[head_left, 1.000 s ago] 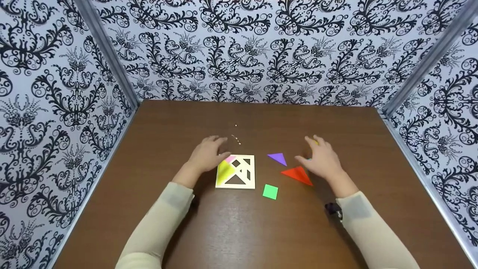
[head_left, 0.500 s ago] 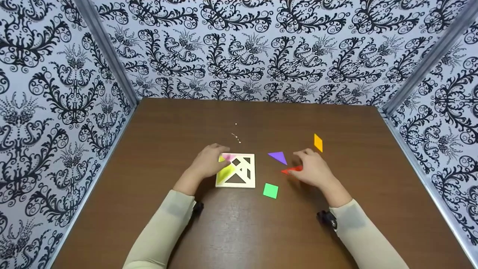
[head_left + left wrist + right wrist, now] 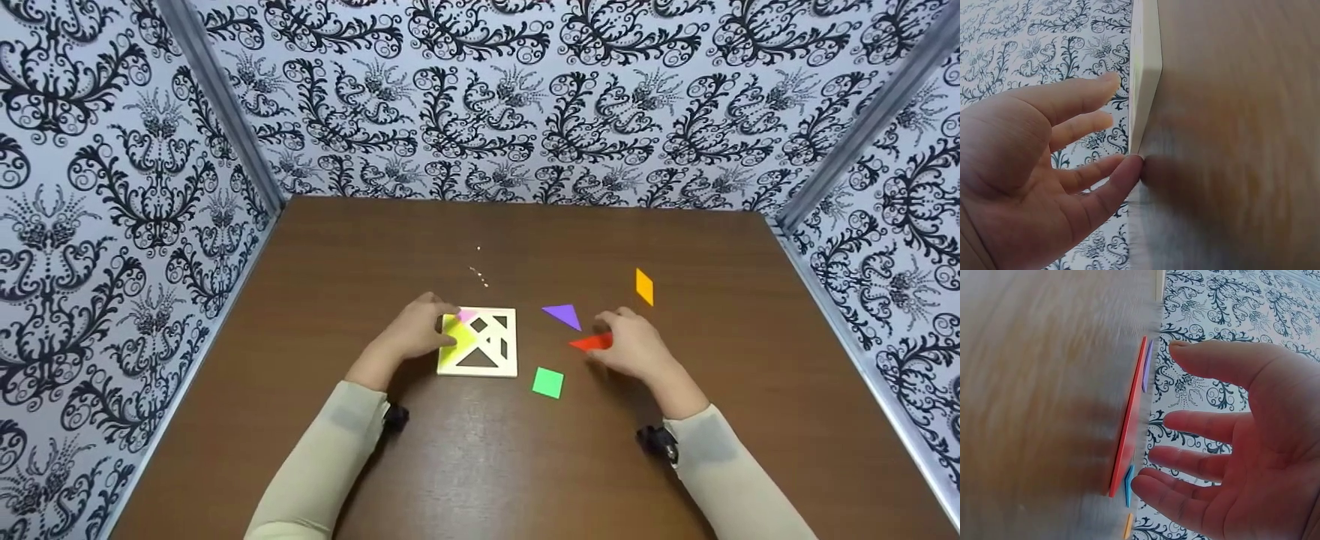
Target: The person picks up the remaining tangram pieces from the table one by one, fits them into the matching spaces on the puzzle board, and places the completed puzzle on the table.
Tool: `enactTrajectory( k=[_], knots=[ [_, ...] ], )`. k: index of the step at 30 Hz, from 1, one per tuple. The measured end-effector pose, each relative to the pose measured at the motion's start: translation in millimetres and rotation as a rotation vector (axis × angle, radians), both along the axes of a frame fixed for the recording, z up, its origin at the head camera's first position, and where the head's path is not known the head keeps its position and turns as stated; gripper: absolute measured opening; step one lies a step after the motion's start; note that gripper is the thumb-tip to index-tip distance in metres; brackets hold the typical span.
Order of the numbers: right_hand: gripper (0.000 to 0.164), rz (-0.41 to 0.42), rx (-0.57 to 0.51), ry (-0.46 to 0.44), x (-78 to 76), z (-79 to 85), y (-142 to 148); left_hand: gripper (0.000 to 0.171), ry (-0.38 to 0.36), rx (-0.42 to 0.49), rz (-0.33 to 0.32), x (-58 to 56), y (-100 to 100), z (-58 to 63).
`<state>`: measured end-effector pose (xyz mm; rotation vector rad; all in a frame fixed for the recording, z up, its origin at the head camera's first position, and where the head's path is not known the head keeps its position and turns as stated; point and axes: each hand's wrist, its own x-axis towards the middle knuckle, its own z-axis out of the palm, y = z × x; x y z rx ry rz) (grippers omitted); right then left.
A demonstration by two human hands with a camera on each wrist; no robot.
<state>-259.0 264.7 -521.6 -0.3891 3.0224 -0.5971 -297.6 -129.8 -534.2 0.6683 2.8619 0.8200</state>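
Note:
A cream tangram board (image 3: 512,352) lies on the table, with a yellow triangle (image 3: 463,335) and a pink piece (image 3: 468,315) in its left part. My left hand (image 3: 411,330) is at the board's left edge. In the left wrist view its fingers are loosely extended, and one fingertip (image 3: 1131,169) touches the board's corner (image 3: 1139,135). Over the red triangle (image 3: 591,343) hovers my right hand (image 3: 634,345), covering part of it. The right wrist view shows the right fingers relaxed and apart from the red triangle (image 3: 1127,422), pinching nothing.
Beyond the red triangle lies a purple triangle (image 3: 564,316). A green square (image 3: 548,382) is nearer me, and an orange parallelogram (image 3: 645,287) farther right. A blue piece (image 3: 1129,486) shows only in the right wrist view. Patterned walls (image 3: 510,105) enclose the brown table (image 3: 465,465).
My right hand has come from beside the orange parallelogram toward me and left, over the red triangle, uncovering the orange piece. My left hand has shifted slightly toward me along the board.

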Motion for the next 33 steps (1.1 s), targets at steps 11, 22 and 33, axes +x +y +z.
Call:
enactTrajectory(
  k=[11,22,33],
  knots=[
    [0.057,0.039,0.0,0.031,-3.4,-0.7,3,0.026,0.042,-0.103,-0.102,1.7,0,-0.7],
    [0.046,0.026,0.006,-0.003,-7.1,9.2,15,0.024,0.117,-0.167,-0.124,5.1,6,1.1],
    [0.049,0.024,0.034,-0.054,-5.8,3.6,9,0.022,0.089,-0.191,-0.123,2.9,11,6.4]
  ],
)
